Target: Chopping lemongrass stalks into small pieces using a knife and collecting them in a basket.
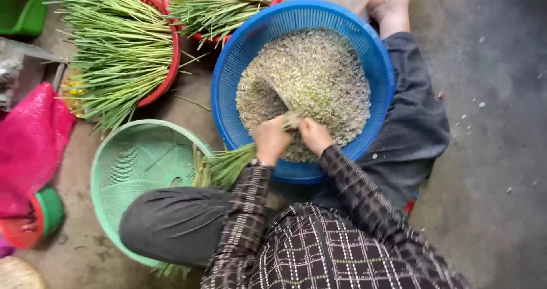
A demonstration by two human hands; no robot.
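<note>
The left hand is closing around a bundle of green stalks, which is sticking out toward the green basket. The right hand is gripping a knife, just beside the left one. Both hands are working over the near rim of the blue basket, above a heap of chopped pieces. Farther away, two red baskets are holding long green stalks. A pink bag is lying on the concrete floor.
</note>
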